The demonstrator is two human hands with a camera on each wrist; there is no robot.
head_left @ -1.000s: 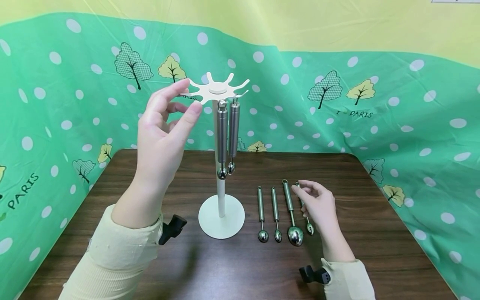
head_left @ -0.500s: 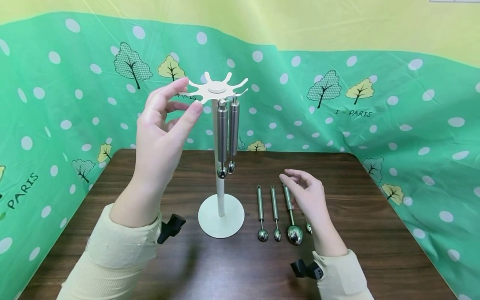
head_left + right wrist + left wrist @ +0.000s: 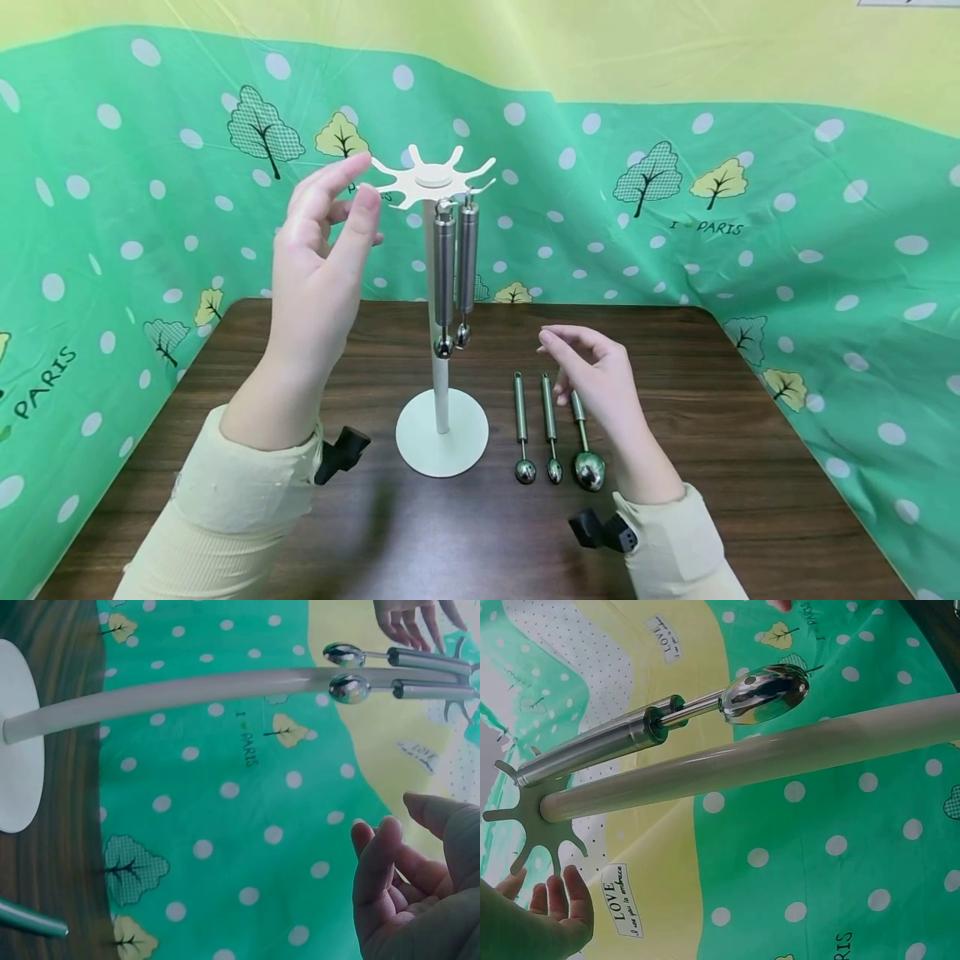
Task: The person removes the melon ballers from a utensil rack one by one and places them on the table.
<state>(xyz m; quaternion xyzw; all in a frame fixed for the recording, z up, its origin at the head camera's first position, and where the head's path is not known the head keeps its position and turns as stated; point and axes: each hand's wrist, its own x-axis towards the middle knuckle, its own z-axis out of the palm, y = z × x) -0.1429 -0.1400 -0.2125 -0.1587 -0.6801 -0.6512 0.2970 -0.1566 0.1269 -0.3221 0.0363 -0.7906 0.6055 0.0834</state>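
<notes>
My left hand (image 3: 318, 275) is raised at the left of a white stand's star-shaped top (image 3: 433, 177), thumb and fingers apart, holding nothing. Its fingertips lie close to the hook arms; whether they touch I cannot tell. Two metal scoops (image 3: 445, 275) hang by their handle ends from the top's near right side. My right hand (image 3: 600, 375) hovers over the handles on the table, fingers loosely bent; the right wrist view shows nothing in it. Beneath and left of it lie a round-bowled scoop (image 3: 525, 472), a narrow oval one (image 3: 554, 471) and a large oval one (image 3: 589, 471).
The stand's round white base (image 3: 420, 442) rests on the dark wooden table (image 3: 510, 550), its pole (image 3: 442, 408) rising upright between my hands. Behind and beside the table hangs a green and yellow printed cloth (image 3: 570, 208). Another scoop at the right is hidden by my right hand.
My right hand has moved left and up from the rightmost scoop, which it now covers. My left thumb has drawn back from the stand's top. The hanging scoops have stayed put.
</notes>
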